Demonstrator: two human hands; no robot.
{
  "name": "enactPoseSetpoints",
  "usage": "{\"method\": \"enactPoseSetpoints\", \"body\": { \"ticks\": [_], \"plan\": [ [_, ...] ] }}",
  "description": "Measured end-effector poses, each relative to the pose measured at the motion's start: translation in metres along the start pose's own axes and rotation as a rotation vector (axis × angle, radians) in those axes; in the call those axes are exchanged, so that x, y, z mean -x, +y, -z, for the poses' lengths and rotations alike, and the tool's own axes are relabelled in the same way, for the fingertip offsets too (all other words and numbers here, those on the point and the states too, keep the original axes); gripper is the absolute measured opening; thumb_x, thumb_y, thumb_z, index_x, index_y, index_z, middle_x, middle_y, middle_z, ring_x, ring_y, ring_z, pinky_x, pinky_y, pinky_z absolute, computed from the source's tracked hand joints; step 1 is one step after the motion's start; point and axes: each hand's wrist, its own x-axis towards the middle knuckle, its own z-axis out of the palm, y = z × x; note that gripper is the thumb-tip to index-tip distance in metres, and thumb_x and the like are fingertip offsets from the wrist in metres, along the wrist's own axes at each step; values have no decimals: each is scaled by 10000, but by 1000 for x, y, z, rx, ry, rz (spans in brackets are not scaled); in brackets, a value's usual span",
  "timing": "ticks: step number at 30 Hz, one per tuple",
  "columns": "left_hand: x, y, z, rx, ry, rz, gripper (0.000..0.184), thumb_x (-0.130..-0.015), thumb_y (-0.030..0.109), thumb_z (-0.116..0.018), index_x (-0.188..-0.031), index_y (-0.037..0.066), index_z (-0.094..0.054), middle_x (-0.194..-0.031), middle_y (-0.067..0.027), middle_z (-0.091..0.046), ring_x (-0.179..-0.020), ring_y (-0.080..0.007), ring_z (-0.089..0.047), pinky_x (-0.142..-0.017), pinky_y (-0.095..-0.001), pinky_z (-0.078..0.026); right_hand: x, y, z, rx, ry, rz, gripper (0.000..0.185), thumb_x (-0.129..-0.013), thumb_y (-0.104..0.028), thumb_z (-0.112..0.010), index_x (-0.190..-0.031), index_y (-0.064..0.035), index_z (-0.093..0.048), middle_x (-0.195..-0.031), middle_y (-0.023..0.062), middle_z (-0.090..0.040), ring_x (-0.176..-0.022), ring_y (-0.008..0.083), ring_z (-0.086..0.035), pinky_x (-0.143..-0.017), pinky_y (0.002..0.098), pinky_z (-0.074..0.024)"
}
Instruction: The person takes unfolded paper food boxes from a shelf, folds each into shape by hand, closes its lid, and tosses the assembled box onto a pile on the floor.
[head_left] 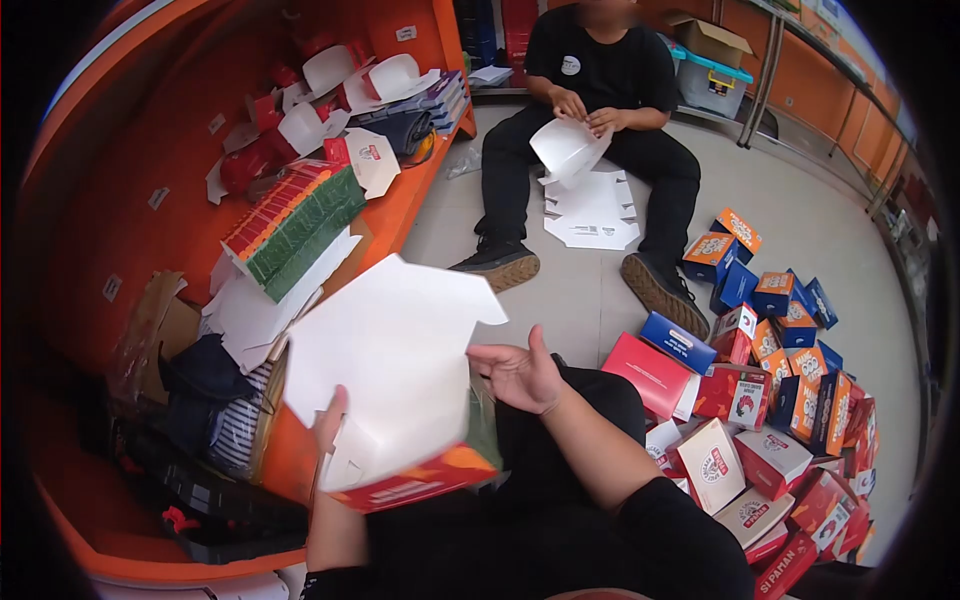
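A partly folded cardboard food box (400,340) is held over my lap, its white inside facing up and its large lid flap raised. The outer side shows red, orange and green print. My left hand (330,425) grips the left wall of the box, with some fingers hidden behind the card. On the other side, my right hand (525,375) is open, thumb up and palm turned toward the box. Its fingertips are at the right wall; whether they press on it I cannot tell.
Folded boxes (750,475) lie heaped on the floor at right. Stacked printed cartons (300,235) rest on the orange shelf (415,200) at left. Facing me, a person (600,70) sits holding a white box (570,150) above a flat box blank (595,215).
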Motion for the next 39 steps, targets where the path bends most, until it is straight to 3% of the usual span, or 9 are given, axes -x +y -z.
{"method": "enactPoseSetpoints", "body": {
  "ticks": [1, 4, 12, 18, 21, 22, 26, 34, 39],
  "plan": [
    [-2, -1, -11, 110, -28, 121, 352, -870, 173, -577, -1112, -72, -502, -987, -144, -608, -817, -231, -625, -692, -329, -525, 1, -3, 5, -107, -92, 40, 742, -868, -629, -283, -1292, -38, -432, -1331, 112, -426, -1256, 231, -360, -1031, 415, -281],
    [-34, -50, -1, -232, 16, 216, 373, -863, 229, -586, -1095, -57, -528, -971, -144, -621, -812, -218, -634, -696, -317, -519, 16, -3, 13, 75, 399, -52, 613, -853, -438, -530, -1308, -50, -395, -1295, 111, -461, -1177, 244, -456, -998, 418, -360],
    [-37, -55, -35, -250, -4, 317, 428, -861, 304, -591, -1089, -56, -545, -984, -142, -622, -799, -187, -621, -711, -291, -501, 18, -31, 3, 360, 253, 8, 845, -732, -481, -682, -1349, -33, -315, -1306, 78, -442, -1190, 189, -425, -973, 355, -359],
    [-30, -52, -22, -575, 24, 198, 629, -875, 477, -501, -1159, -84, -476, -1111, -152, -578, -983, -207, -569, -846, -316, -447, -4, -39, 6, 581, 682, -228, 351, -821, -177, -642, -1114, -4, -553, -983, 90, -638, -817, 134, -619, -747, 256, -485],
    [-34, -63, -17, 232, -122, -137, 736, -877, 582, -386, -1259, -48, -379, -1269, -155, -466, -1138, -237, -467, -956, -360, -372, -6, -30, 13, 578, 823, -231, 181, -830, -157, -631, -957, -29, -618, -862, 51, -663, -726, 105, -625, -673, 249, -492],
    [-32, -52, -9, 396, -470, -41, 712, -901, 587, -272, -1317, 11, -323, -1343, -146, -381, -1235, -255, -356, -1017, -393, -304, -7, -29, 16, 601, 836, -217, 180, -842, -165, -616, -958, -27, -615, -861, 62, -662, -707, 110, -627, -649, 250, -495],
    [-29, -36, -12, 225, -123, -24, 608, -926, 484, -358, -1328, 30, -325, -1290, -127, -434, -1205, -242, -398, -1011, -371, -317, -10, -27, 10, 548, 867, -200, 189, -851, -169, -605, -964, -18, -616, -871, 69, -659, -717, 112, -623, -654, 249, -492],
    [-37, -23, -27, -440, -245, -227, 514, -774, 102, -692, -1209, -31, -453, -1101, -115, -579, -993, -143, -557, -861, -278, -438, -8, -14, 14, 653, 777, -239, 215, -855, -164, -601, -986, 5, -613, -888, 76, -652, -742, 117, -617, -680, 253, -490],
    [-53, -32, -14, -571, -98, -164, 233, -881, 189, -569, -980, -22, -581, -882, -72, -649, -786, -125, -609, -712, -269, -480, -12, -9, 2, 655, 693, -180, 201, -860, -149, -594, -984, 10, -609, -880, 71, -652, -734, 113, -615, -689, 254, -492]
  ]
}}
